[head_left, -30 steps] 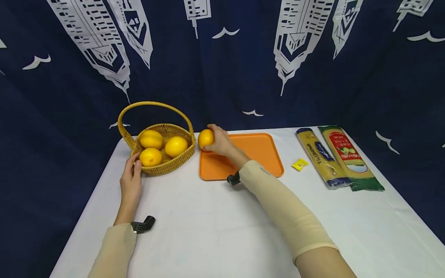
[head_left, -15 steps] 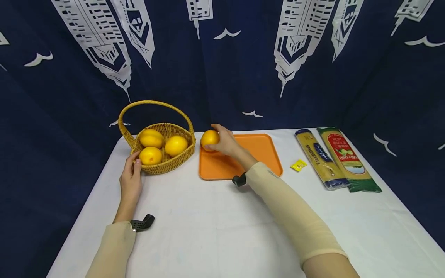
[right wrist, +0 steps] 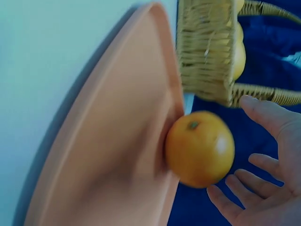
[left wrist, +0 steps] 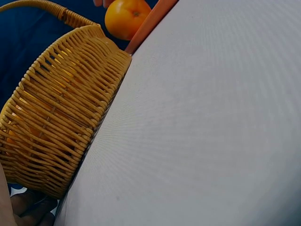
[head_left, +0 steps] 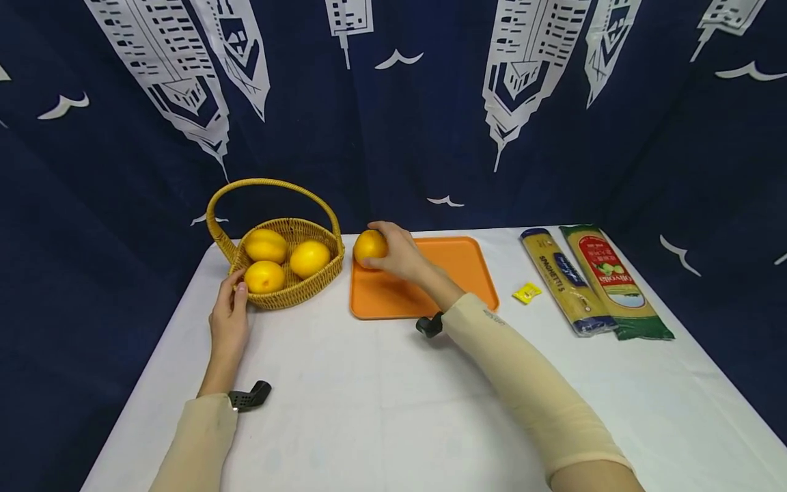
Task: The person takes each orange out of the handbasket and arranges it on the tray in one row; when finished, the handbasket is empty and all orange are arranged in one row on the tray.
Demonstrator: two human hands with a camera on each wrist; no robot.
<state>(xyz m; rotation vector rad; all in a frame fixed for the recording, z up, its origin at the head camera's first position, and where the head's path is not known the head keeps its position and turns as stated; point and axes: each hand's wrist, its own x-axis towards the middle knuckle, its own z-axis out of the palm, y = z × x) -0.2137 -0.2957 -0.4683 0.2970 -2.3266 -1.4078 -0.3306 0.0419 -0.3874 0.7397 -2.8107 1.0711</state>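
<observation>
An orange (head_left: 370, 249) rests at the back left corner of the orange tray (head_left: 424, 294). My right hand (head_left: 402, 256) is around its right side. In the right wrist view, the thumb and fingers are spread wide beside the orange (right wrist: 200, 149), with a gap at the thumb and one fingertip right at its lower edge. To the left, my left hand (head_left: 230, 314) grips the near left rim of a wicker basket (head_left: 301, 294), thumb at the rim. Three yellow-orange fruits (head_left: 310, 259) lie in the basket. Most left fingers are hidden behind its wall in the left wrist view.
The basket's tall arched handle (head_left: 277, 182) rises over the fruits. Right of the tray lie a small yellow wrapped candy (head_left: 527, 293) and two spaghetti packs, one blue-ended (head_left: 565, 280) and one green-ended (head_left: 615, 280). A dark blue patterned curtain (head_left: 393, 137) hangs behind the white table (head_left: 344, 383).
The orange has shifted slightly right, from the tray's left edge beside the basket onto its back left corner, and has since stayed there. The right forearm has moved right. The left hand keeps its grip.
</observation>
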